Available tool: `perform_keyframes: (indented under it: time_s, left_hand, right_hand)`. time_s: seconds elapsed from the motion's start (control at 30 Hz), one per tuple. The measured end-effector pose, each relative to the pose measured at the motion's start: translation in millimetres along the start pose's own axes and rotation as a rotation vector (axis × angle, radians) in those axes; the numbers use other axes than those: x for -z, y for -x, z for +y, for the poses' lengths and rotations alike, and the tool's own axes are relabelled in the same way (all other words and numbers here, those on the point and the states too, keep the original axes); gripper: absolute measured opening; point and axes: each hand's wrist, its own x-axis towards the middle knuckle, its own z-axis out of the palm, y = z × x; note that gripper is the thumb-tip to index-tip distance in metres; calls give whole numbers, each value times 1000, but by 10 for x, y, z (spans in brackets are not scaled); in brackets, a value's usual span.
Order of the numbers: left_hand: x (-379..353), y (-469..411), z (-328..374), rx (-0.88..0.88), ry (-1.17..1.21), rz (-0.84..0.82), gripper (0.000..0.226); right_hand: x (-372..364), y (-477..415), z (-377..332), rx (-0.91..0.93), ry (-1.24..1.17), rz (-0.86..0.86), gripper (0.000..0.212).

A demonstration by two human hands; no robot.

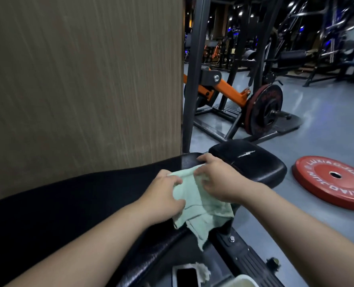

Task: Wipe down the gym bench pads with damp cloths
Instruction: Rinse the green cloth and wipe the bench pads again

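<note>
Head view: we look down at both bare forearms reaching over a long black bench pad (68, 204) that runs from the lower left toward the middle. A pale green cloth (201, 208) lies at the pad's far end, where it meets a smaller black seat pad (252, 162) with a pale scuff on top. One corner of the cloth hangs off the pad's near edge, over the black bench frame (240, 253).

The left hand (165, 195) has its fingers and thumb curled in on the cloth's left edge, pinching the fabric. The right hand (217, 179) bunches the cloth's upper part under bent fingers, with one digit stretched forward onto the pad surface.

A tall brown wood-grain panel (78, 79) stands just behind the long pad and blocks everything to the left. Past its edge we see a machine with an orange arm (230, 88) carrying a dark reddish plate (263, 108), and more equipment in the dim hall beyond. A red weight plate (333, 179) lies flat on the grey floor (317, 121), to the right of the seat pad. At the bottom edge a phone (187, 276) rests on a white rag (203, 270), next to the rim of a white container (244, 281).
</note>
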Motion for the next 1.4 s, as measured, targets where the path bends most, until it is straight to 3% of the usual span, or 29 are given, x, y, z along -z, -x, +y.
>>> perform_keyframes:
  time_s: [0.07, 0.2, 0.3, 0.4, 0.47, 0.77, 0.9, 1.0, 1.2, 1.4]
  left_hand:
    - [-18, -102, -39, 4, -37, -38, 45]
    - [-44, -130, -130, 39, -88, -48, 23]
    - [-14, -38, -247, 14, -177, 5, 41]
    - [64, 66, -400, 36, -309, -9, 63]
    - [87, 95, -497, 93, -386, -52, 74]
    - [123, 77, -599, 223, -449, -345, 124]
    - [114, 57, -591, 238, -504, -394, 127]
    - [98, 53, -578, 243, -522, -404, 127]
    - [78, 35, -598, 247, -543, -409, 127]
    - [57, 57, -608, 234, -551, -394, 127]
  right_hand:
    - [-115, -13, -74, 0, 121, 60, 42]
    - [-499, 125, -309, 30, 11, 267, 37]
    - [-762, 142, -350, -120, -95, 111, 54]
    - [-917, 68, -293, -222, 38, 61, 72]
    - [-932, 16, -234, -250, 56, 52, 69]
    - [-607, 193, 567, 24, 163, -66, 74]
    - [-398, 272, 761, 25, 81, -139, 63]
    - [-387, 151, 571, -90, 9, -150, 52]
    - [-642, -196, 521, -154, 141, -106, 60]
    - [-588, -862, 606, -180, 99, -146, 67]
